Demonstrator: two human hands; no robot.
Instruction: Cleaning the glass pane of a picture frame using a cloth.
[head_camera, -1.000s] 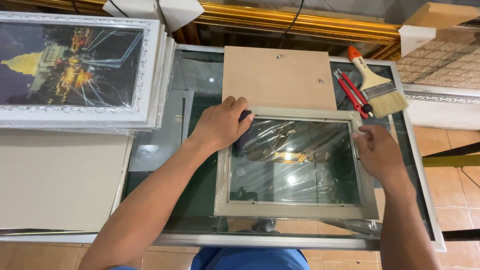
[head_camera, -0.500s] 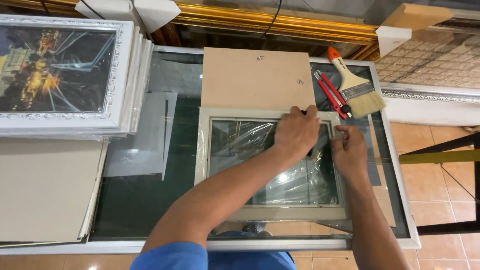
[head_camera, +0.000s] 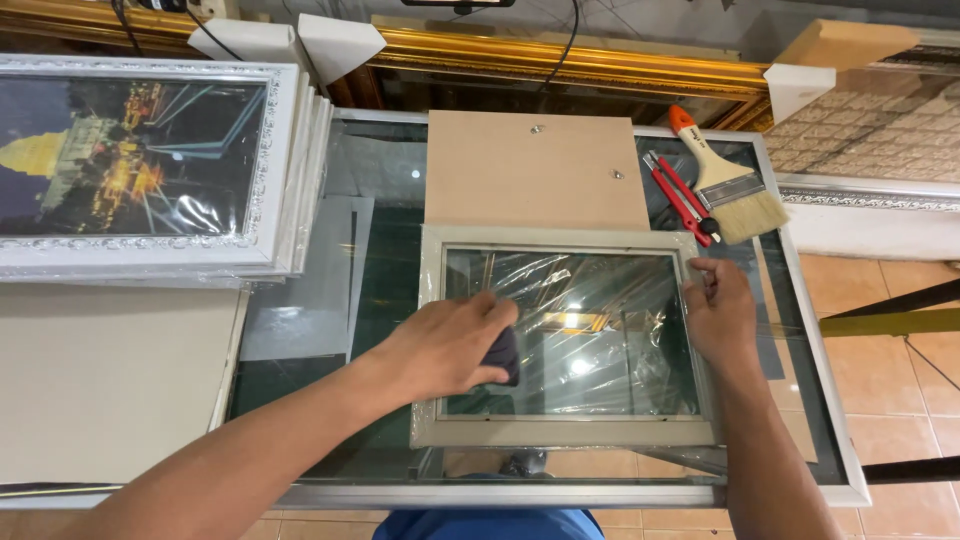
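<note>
left hand (head_camera: 445, 345) presses a dark cloth (head_camera: 503, 355) on the pale rectangular frame's glass (head_camera: 590, 330), wiping; right hand (head_camera: 720, 315) pinches the frame's edge.

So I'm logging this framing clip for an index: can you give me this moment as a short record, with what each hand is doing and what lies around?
surface: glass table
left hand: presses a dark cloth on the glass of the frame
right hand: steadies the frame's right edge
frame: lies flat, plastic film shows in its opening
behind frame: brown board
upper right: paintbrush beside a red cutter
left: stack of white framed pictures
</note>
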